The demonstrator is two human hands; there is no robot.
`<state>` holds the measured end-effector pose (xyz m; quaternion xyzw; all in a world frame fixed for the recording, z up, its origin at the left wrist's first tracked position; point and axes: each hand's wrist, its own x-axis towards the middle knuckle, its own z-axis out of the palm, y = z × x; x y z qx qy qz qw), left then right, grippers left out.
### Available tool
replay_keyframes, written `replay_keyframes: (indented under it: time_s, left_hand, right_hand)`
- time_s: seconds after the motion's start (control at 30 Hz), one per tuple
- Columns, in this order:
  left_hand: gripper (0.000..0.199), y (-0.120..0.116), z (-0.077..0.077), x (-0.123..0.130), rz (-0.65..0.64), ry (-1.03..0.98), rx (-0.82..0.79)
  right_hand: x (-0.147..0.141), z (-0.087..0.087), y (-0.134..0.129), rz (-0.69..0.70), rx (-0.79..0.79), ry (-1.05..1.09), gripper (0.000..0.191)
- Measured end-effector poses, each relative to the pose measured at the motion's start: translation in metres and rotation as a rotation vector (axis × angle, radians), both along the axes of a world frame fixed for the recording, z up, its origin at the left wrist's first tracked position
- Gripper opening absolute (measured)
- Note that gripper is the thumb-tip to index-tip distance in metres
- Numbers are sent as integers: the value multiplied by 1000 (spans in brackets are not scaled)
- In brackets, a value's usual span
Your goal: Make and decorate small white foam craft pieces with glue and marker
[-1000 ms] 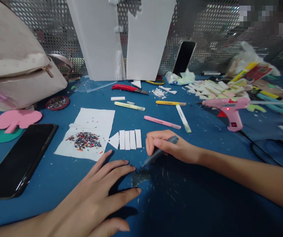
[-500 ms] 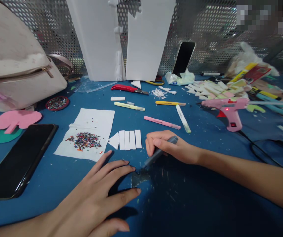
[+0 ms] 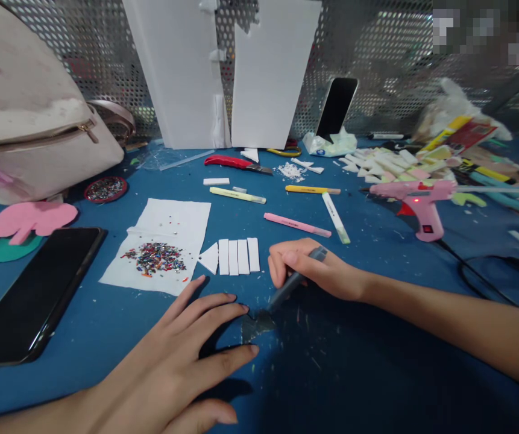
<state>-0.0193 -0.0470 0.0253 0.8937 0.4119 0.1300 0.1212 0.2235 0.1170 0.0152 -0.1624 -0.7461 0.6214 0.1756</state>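
Observation:
My right hand (image 3: 307,265) grips a grey marker pen (image 3: 286,292) in a writing hold. Its tip points down at a small flat dark piece (image 3: 257,325) on the blue table. Fingers spread, my left hand (image 3: 187,349) lies flat with nothing in its grasp; the fingertips are beside the dark piece, and I cannot tell whether they touch it. Just beyond the hands, several white strips (image 3: 242,256) stand side by side, with a white triangular piece (image 3: 210,259) at their left end. Colourful beads (image 3: 160,259) are heaped on a white paper sheet (image 3: 173,212) to the left.
Highlighters, including a pink one (image 3: 296,225), lie farther back. A red utility knife (image 3: 236,163) is behind them. The pink glue gun (image 3: 422,199) stands at right with its cord (image 3: 467,286). At left are a black phone (image 3: 33,295) and a bag (image 3: 42,114).
The marker's tip has shifted slightly to the right and down along the dark piece. A darker patch shows near its upper edge. My left hand has stayed still.

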Motion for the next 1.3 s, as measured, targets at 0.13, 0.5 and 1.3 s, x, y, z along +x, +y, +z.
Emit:
replay_keyframes:
  time_s: [0.13,0.5,1.3]
  left_hand:
    - [49,0,1,1,-1,3,18]
    - [49,1,2,0,-9,10,15]
    - [48,1,1,0,-5,-22,-5]
  right_hand:
    - [1,0,0,-12,7,3,51]
    - [1,0,0,-8,20,-12,53]
    - [2,-1,1,49,-29,1,53]
